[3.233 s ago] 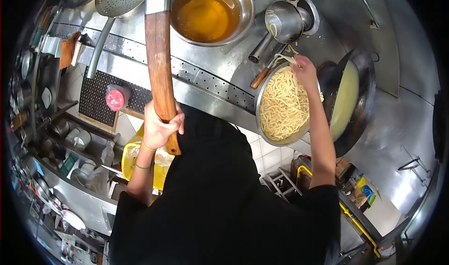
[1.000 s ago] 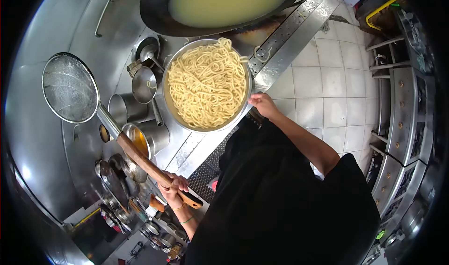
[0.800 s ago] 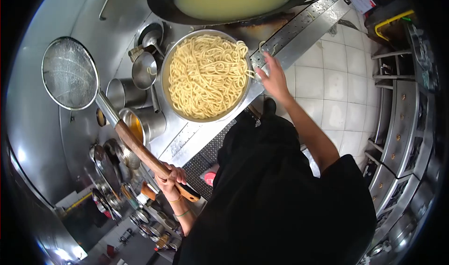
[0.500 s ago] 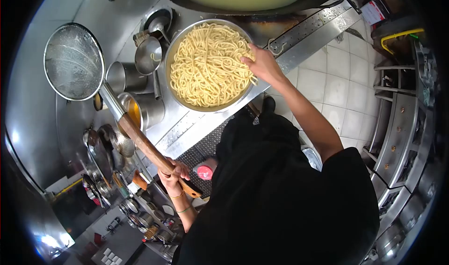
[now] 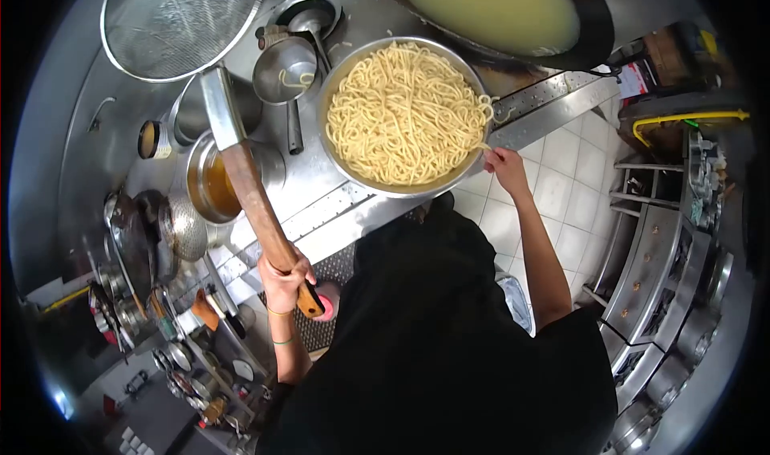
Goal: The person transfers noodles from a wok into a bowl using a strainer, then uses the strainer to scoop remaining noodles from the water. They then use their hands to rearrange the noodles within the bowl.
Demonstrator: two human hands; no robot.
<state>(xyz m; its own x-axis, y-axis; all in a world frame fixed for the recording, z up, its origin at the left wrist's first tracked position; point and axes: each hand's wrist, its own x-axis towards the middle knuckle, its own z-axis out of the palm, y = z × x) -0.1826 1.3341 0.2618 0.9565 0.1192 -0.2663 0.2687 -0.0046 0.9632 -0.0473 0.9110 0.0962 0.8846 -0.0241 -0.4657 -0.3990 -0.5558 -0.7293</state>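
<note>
Head view: the only print in sight is a red-and-white paper (image 5: 642, 76) at the upper right, too small to read.

You stand at a steel table (image 5: 88, 142) that fills the left and top of the frame. White floor tiles (image 5: 561, 214) lie to the right, and steel shelves (image 5: 658, 270) run down the right edge.

At top centre a wide steel bowl (image 5: 399, 191) is heaped with pale noodles (image 5: 405, 114). Above it, at the top edge, a dark wok (image 5: 597, 30) holds a cloudy yellowish liquid. Left of the bowl a ladle (image 5: 285, 70) carries one stray strand. Lower left of that, a pot (image 5: 210, 184) holds an orange-brown liquid.

Your left hand (image 5: 285, 274) is wrapped tight around the wooden handle (image 5: 257, 202) of a big mesh strainer (image 5: 180, 18), whose basket sits in the upper left above the pots.

Your right hand (image 5: 505, 170) is at the bowl's lower right rim, fingers drawn together where a strand hangs over. I cannot tell whether they pinch it.
</note>
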